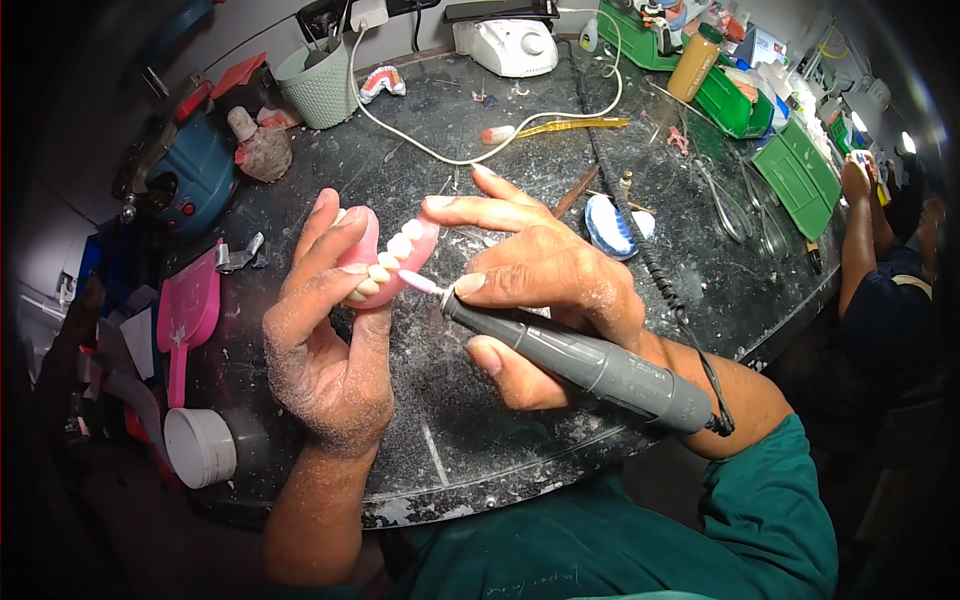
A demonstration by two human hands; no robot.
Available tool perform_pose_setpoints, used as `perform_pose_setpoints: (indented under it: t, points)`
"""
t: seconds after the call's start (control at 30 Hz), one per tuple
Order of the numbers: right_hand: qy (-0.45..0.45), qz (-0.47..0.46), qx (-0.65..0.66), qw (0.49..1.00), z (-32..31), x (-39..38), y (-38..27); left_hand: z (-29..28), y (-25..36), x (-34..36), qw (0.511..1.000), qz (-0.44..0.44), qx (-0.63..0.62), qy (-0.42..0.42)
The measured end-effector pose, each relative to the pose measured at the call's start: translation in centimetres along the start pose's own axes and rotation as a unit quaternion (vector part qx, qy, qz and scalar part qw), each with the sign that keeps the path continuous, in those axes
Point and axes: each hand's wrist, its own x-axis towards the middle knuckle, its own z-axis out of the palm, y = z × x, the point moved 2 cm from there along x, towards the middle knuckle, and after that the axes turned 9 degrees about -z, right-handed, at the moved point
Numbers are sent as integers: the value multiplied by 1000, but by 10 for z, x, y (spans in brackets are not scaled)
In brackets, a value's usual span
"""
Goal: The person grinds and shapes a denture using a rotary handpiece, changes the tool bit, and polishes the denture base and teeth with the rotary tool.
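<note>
A pink denture (pixel 372 235) with a row of white teeth is held up over the bench by my left hand (pixel 335 340), its fingers and thumb closed around the left side. Powder coats that hand. My right hand (pixel 560 275) grips a dark grey rotary handpiece (pixel 590 365), pointing it left and slightly up. At its end a pale pink, tapered grinding bit (pixel 420 282) reaches the denture beside the teeth; whether it touches cannot be made out. The right index finger stretches to the denture's right edge. A coiled black cord (pixel 655 275) runs from the handpiece toward the back.
The dusty black bench (pixel 440 440) carries a pink dustpan (pixel 188 300), white tub (pixel 200 447) and blue machine (pixel 195 185) at left. A white control box (pixel 512 48) stands behind, a blue-and-white dental cast (pixel 612 226) and green bins (pixel 735 100) to the right. Another person's arm (pixel 857 220) shows far right.
</note>
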Motion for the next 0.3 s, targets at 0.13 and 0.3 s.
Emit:
perform_pose_setpoints:
  t: [0.13, 0.3]
  points:
    - [-7, 2, 5, 1000, 0, 2, 0, -3, 0, 0, 1000, -4, 13, -4]
    - [11, -5, 7, 1000, 3, -1, 3, -2, -1, -2, 1000, -5, 7, 0]
